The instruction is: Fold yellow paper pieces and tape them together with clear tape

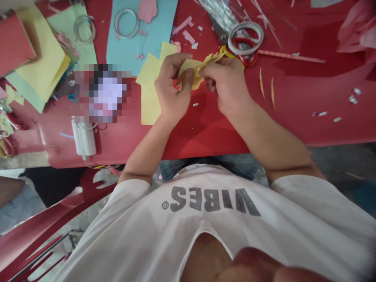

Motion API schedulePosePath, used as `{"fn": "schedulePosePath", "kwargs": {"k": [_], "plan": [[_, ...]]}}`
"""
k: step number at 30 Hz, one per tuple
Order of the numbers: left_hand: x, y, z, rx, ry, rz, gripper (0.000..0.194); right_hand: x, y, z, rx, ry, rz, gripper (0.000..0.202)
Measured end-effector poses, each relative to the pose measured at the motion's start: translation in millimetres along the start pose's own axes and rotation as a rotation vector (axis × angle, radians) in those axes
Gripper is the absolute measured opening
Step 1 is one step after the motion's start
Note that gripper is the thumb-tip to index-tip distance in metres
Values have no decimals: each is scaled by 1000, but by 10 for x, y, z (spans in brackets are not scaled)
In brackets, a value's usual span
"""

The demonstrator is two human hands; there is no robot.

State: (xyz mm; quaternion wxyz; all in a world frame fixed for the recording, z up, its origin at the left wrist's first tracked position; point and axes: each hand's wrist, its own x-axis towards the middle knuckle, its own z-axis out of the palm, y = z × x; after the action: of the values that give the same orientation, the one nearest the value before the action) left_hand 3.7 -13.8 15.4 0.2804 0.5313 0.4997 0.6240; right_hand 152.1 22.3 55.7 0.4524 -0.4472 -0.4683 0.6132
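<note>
Both hands meet above the red table [199, 137] around a piece of yellow paper [194, 69] with a cut, jagged edge. My left hand [174, 86] pinches its left part between thumb and fingers. My right hand [227, 80] is closed on its right part, with finger and thumb tips near the middle. The fringed end sticks up past the right knuckles. Under my left hand lie yellow sheets [149, 103], partly hidden by it. Two thin yellow paper strips [262, 84] rest right of my right hand.
Beyond my right hand, a tape roll [246, 38] lies over red-handled scissors [249, 59]. A second tape roll [126, 23] sits on blue paper [164, 23]. At left are a white power bank [84, 137], a pixelated patch and stacked coloured paper [44, 51]. Pink scraps [188, 37] are scattered about.
</note>
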Motion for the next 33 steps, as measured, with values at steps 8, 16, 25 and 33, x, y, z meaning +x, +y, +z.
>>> {"fn": "schedulePosePath", "kwargs": {"k": [8, 16, 25, 33], "plan": [[33, 36, -3, 20, -52, 210, 31, 29, 43, 6, -3, 25, 32, 25], [29, 58, 11, 52, -63, 227, 26, 32, 15, -10, 4, 8, 57, 29], [24, 112, 21, 57, -99, 230, 20, 49, 32, -26, 15, 16, 71, 29], [45, 22, 52, 88, -51, 294, 29, 26, 21, -26, -15, 2, 83, 26]]}}
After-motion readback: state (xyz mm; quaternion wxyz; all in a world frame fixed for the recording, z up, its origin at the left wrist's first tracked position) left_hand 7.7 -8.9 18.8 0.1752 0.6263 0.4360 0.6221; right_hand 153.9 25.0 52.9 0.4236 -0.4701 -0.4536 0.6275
